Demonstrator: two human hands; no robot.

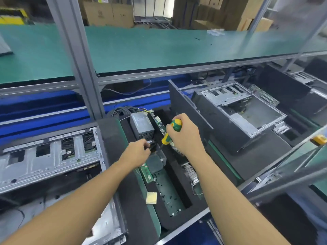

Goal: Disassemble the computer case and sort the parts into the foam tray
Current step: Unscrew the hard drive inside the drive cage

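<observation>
Over foam tray (134, 200), right hand (185, 137) around green-yellow screwdriver (175, 125), left hand (136, 151) around dark part (150, 145); labels (141, 119) blurred.

The bench (187, 224) carries a foam tray (134, 200) set between the left computer case (44, 165) and the right computer case (247, 117)

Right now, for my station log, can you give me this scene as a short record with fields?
right hand: grips green-and-yellow screwdriver
left hand: pinches small dark part, too blurred to identify
black foam tray: holds grey metal power supply box, green memory stick, gold square chip, loose screws
open metal computer case: right of the tray
</observation>
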